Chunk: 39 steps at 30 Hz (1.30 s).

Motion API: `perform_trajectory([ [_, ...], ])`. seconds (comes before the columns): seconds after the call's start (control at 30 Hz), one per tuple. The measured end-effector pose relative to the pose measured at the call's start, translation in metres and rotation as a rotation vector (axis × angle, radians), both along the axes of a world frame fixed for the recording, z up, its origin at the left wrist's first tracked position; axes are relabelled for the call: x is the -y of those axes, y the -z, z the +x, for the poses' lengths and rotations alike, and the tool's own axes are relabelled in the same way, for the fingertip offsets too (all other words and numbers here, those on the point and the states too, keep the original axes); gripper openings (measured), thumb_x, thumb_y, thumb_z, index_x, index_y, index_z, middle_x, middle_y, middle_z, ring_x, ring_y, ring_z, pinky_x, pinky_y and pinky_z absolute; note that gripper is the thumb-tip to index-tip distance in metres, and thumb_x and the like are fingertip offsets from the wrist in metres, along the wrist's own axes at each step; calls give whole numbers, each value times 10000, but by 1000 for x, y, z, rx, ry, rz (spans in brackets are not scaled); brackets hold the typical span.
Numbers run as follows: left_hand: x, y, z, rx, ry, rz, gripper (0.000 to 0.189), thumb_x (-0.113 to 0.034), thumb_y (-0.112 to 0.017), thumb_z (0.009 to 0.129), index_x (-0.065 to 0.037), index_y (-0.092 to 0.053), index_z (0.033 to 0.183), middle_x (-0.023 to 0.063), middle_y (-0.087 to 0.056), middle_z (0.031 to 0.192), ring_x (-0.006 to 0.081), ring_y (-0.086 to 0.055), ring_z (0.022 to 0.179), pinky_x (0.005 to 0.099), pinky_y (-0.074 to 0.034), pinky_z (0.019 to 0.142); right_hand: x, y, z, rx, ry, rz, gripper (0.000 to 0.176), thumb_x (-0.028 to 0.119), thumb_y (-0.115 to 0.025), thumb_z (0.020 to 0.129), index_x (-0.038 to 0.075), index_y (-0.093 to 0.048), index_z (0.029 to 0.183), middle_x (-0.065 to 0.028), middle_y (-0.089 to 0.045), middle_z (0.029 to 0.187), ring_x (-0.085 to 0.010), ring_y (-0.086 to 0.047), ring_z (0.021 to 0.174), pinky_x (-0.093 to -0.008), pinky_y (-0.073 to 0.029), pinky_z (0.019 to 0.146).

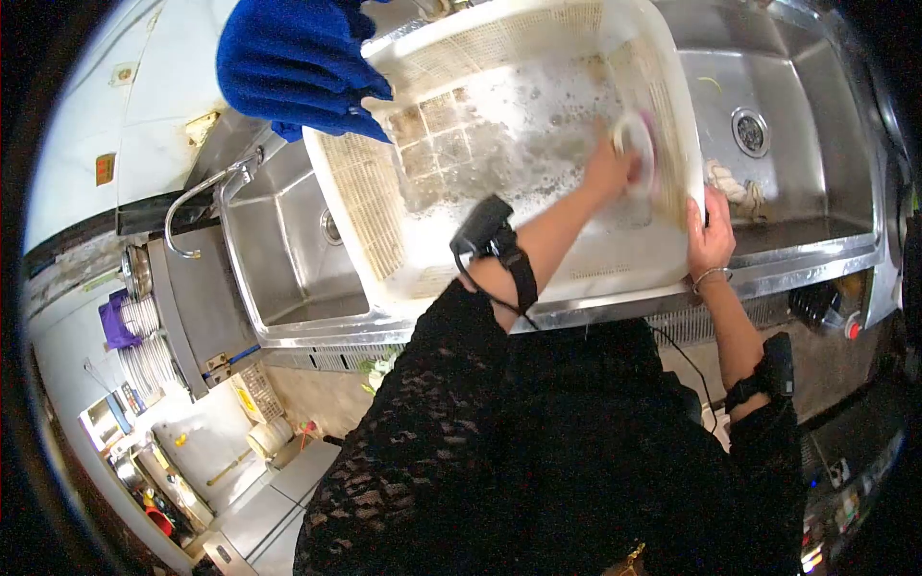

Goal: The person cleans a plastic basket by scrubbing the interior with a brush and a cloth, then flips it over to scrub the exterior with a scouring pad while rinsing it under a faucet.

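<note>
Left hand (610, 171) reaches (blurred), right hand (712, 235) clasps.

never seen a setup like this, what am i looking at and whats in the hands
There is no machine: these are a person's bare hands, seen from a camera worn on the head, looking forward and down. A white plastic basket sits on the metal sink, wet inside. The left hand holds a pale round object in it, too blurred to identify. The right hand grips the basket's right-hand rim. Small black devices are strapped to both arms. A blue cloth is at upper left.
</note>
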<state>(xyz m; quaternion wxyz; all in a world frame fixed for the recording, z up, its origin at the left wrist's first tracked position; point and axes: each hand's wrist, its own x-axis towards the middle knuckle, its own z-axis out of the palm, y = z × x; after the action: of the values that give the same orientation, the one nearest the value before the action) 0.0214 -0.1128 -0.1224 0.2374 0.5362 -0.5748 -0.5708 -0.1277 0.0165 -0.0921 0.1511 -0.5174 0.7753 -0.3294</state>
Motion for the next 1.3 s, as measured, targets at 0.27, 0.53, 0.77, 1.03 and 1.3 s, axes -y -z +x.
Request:
perform_trajectory([
  [0.27,23,-37,43,321,377,193,460,-294,-628,743,-49,-527,1120,191,-644,914,282,-656,746,382,-525,560,6,-10,-2,204,-83,10,463,293,-524,894,53,-429,1278,-163,-424,1308,-310,-415,1216,-386,-336,997],
  [0.53,-47,-45,186,895,201,-4,382,-237,-513,840,-91,-496,1193,181,-629,997,324,-617,914,438,-489,766,210,-105,39,-257,-617,-338,494,235,-546,873,37,-403,1302,-168,-432,1327,-320,-371,1259,-392,-282,1050],
  [0.77,-119,-85,235,1060,113,-98,401,-314,-502,865,-62,-504,1177,160,-557,1119,303,-541,1052,463,-425,875,368,-107,115,-590,-707,479,542,452,-405,915,16,-517,1217,-201,-529,1217,-344,-514,1122,-408,-400,954],
  [1.03,-175,-69,225,960,-7,-271,449,-487,-459,867,-110,-609,1058,105,-570,1093,277,-497,1100,513,-225,1039,415,-71,140,-416,-627,424,514,410,-571,817,-82,-611,960,-242,-642,934,-303,-620,860,-407,-443,734],
  [1.3,-183,-80,232,900,151,-426,508,-526,-593,744,-113,-583,1041,95,-551,1071,276,-476,1079,493,-281,1002,391,-99,121,-374,-929,373,456,341,-562,839,-108,-601,911,-108,-616,784,-190,-531,710,-362,-426,665],
])
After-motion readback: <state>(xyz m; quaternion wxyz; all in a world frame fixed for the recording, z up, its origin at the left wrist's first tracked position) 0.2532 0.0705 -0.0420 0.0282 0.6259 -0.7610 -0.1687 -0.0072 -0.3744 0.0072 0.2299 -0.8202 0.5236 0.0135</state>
